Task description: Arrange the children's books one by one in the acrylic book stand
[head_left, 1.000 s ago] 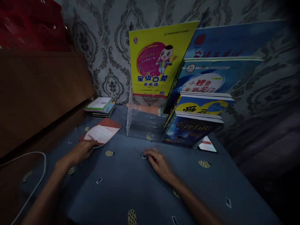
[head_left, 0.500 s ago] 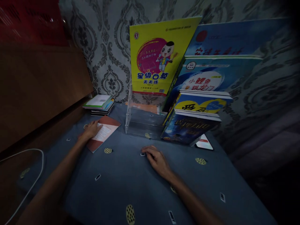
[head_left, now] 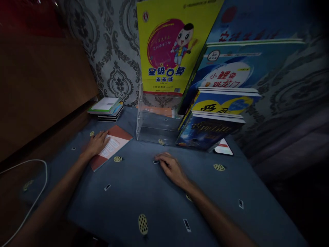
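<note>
My left hand [head_left: 97,144] lies with its fingers spread on a thin red-brown and white booklet [head_left: 114,146], which is flat on the blue cloth. My right hand [head_left: 171,166] rests on the cloth in front of a clear acrylic rack [head_left: 156,135], holding nothing, its fingers loosely bent and apart. A yellow workbook [head_left: 164,48] stands upright in the rack. To its right several more books lean, among them a light blue one [head_left: 231,73] and a dark blue one [head_left: 205,132] at the front.
A small stack of books [head_left: 108,108] sits at the back left. A phone [head_left: 223,147] lies behind the dark blue book's right edge. A white cable [head_left: 45,178] curves at the left, near a wooden panel [head_left: 43,82]. The patterned cloth [head_left: 123,202] covers the table.
The view has tilted and come slightly nearer to the rack. My left hand and the booklet have shifted slightly toward me; my right hand stays in its place on the cloth.
</note>
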Available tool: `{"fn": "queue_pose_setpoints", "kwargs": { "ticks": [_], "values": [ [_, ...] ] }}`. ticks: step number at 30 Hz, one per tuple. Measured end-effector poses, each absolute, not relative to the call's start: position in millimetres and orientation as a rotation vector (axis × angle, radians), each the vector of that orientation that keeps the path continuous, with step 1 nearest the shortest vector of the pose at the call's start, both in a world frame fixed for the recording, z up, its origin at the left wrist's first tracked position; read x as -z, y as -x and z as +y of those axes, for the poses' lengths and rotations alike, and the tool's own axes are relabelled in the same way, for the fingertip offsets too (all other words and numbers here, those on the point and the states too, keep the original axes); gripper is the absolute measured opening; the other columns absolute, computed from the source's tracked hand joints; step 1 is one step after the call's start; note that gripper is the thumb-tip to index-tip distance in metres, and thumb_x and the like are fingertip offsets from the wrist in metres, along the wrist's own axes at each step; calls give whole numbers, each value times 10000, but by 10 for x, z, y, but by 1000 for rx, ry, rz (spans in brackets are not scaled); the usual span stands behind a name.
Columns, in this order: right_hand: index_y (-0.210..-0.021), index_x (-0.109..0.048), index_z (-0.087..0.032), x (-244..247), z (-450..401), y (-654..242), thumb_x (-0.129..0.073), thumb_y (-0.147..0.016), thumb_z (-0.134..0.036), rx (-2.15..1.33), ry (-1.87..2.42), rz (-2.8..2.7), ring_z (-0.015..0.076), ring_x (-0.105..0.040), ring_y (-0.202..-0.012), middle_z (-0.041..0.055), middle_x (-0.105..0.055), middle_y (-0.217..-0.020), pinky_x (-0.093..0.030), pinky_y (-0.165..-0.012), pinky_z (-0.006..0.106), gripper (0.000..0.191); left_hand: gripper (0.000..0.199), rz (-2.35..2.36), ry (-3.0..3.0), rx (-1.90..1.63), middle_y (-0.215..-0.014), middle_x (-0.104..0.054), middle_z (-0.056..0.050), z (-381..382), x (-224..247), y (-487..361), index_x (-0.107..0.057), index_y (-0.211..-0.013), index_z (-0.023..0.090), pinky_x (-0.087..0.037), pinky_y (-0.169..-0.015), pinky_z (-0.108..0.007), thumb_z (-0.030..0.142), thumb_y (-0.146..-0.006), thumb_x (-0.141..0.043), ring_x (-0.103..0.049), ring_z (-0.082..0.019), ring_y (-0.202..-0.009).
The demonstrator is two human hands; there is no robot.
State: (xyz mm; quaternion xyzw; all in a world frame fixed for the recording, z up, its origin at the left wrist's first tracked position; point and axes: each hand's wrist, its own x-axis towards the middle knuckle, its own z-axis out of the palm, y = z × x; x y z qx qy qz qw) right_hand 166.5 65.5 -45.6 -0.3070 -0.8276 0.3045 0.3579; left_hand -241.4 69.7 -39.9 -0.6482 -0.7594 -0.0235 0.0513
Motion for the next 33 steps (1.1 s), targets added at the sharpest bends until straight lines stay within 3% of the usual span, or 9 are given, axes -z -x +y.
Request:
{"fn": "queue_pose_setpoints", "kwargs": {
  "ticks": [5, 12, 17, 33],
  "values": [
    [-967, -731, -223, 448, 648, -1659, -469, -890, -57, -784, 784, -2129, 228, -684, -1009, 73, -752, -1004, -544, -910, 405, 320, 583, -2258, 2090, 52, -1606, -396, -133, 540, 396, 2408, -370, -1557, 173, -294, -1195, -543, 412, -1040, -249, -323, -286, -1514],
    [-972, -736, -229, 485, 655, -1668, -481, -880, -51, -831, 815, -2101, 221, -687, -994, 63, -756, -996, -541, -912, 398, 324, 580, -2139, 2213, 67, -1629, -352, -102, 356, 369, 2343, -369, -1563, 219, -361, -1168, -534, 436, -1033, -276, -349, -285, -1503],
    [-964, -742, -224, 508, 661, -1672, -490, -881, -67, -838, 828, -2079, 225, -687, -1008, 65, -755, -987, -539, -920, 399, 308, 600, -2027, 2362, 96, -1639, -326, -113, 243, 351, 2244, -373, -1558, 193, -299, -1211, -522, 468, -1042, -236, -312, -257, -1521],
    [-970, -745, -229, 506, 648, -1702, -477, -875, -69, -790, 828, -2049, 225, -687, -1038, 69, -756, -1031, -539, -940, 403, 326, 592, -1764, 2714, 172, -1651, -313, -58, 76, 261, 1700, -264, -1602, 265, -235, -1246, -521, 507, -1061, -243, -267, -242, -1537]
  ]
}}
